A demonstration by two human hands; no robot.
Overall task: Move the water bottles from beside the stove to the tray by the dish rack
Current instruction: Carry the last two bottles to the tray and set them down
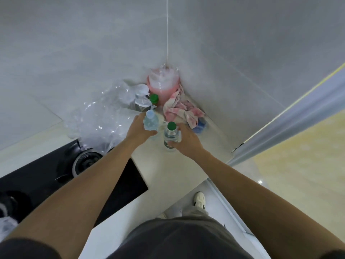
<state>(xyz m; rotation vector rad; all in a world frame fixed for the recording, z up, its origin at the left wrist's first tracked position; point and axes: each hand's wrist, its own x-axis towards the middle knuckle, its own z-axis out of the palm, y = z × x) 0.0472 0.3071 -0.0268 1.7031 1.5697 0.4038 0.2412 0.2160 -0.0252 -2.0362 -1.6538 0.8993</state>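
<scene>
My left hand grips a clear water bottle with a pale blue cap, standing on the white counter right of the black stove. My right hand grips a second clear water bottle with a green cap, just to the right of the first. Behind them stands a third bottle with a green cap, next to a clear bottle with a white cap. The tray and the dish rack are out of view.
A pink jug stands in the wall corner, with a pink-and-white cloth and a blue thing to its right. Crumpled clear plastic lies behind the stove burner. The counter edge runs along my front.
</scene>
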